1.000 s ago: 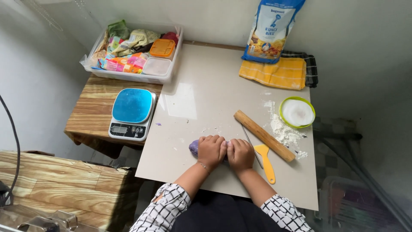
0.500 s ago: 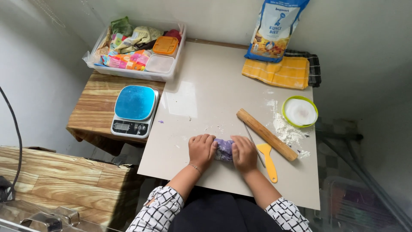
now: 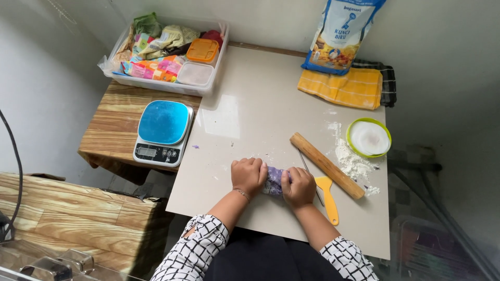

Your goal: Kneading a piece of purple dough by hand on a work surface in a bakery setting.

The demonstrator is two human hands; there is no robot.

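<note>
A lump of purple dough (image 3: 274,180) lies on the pale work board (image 3: 250,114) near its front edge. My left hand (image 3: 248,175) presses on the dough's left end with fingers curled. On its right end sits my right hand (image 3: 298,186), also curled over it. Only a strip of dough shows between the two hands. A wooden rolling pin (image 3: 327,165) lies diagonally just right of my right hand. Beside it are a yellow scraper (image 3: 328,198) and a thin metal rod (image 3: 308,168).
A small bowl of flour with a green rim (image 3: 369,137) stands at the right, with spilled flour (image 3: 350,161) beside it. A blue digital scale (image 3: 162,131) sits on the wooden side table. Behind are a clear bin of packets (image 3: 166,52), a flour bag (image 3: 341,34) and a yellow cloth (image 3: 347,87).
My hands moved apart on the dough and shifted slightly right. The dough, earlier mostly under my left hand, now shows between both hands.
</note>
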